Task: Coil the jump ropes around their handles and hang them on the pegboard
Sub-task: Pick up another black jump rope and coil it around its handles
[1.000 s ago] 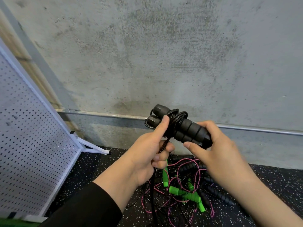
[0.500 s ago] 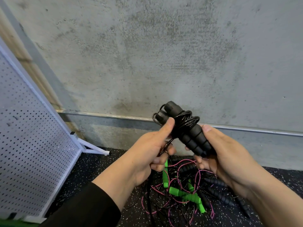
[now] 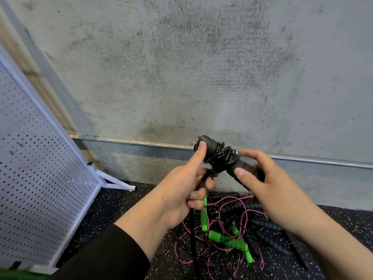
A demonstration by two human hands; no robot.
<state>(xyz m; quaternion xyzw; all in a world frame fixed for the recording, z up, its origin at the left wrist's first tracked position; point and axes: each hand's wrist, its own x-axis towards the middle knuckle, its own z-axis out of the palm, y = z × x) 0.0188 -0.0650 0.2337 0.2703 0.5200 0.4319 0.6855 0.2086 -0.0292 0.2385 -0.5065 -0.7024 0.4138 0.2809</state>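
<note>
- While I watch the head view, both hands are raised in front of the wall [image 3: 201,67], above the pile [image 3: 232,225] of ropes on the floor [image 3: 121,209].
- My right hand [image 3: 268,190] clamps the black handles [image 3: 244,170], thumb over them and fingers curled behind.
- Cord [image 3: 222,156] is coiled around the handles' upper part, left of that hand.
- My left hand [image 3: 181,190] has its thumb pressed on the handles' top end, and its curled fingers grip the loose cord, which runs down below the handles.
- Left of the handles, well apart, the pegboard [image 3: 40,178] leans on its white stand.
- Green handles [image 3: 228,239] and pink cord [image 3: 232,205] lie in the pile below the handles.
</note>
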